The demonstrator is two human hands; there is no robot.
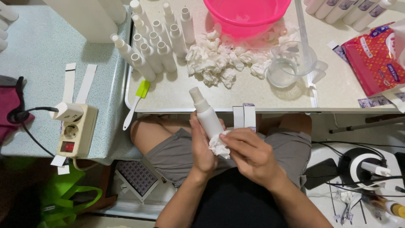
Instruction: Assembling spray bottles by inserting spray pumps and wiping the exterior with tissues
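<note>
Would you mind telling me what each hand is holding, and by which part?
The left hand grips a white spray bottle around its lower body. The right hand presses a crumpled white tissue against the bottle's base.

Bright, even overhead light, soft shadows under the bottles (152,46) (edges slightly bowed), sharp focus.

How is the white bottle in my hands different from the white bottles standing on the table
The bottle in your hands is held tilted over your lap by your left hand, while the bottles on the table stand upright in a cluster. Your right hand presses a crumpled tissue against the held bottle; nothing touches the table ones. The held bottle is alone; the others stand close together. All are white, slim and narrow-necked.
</note>
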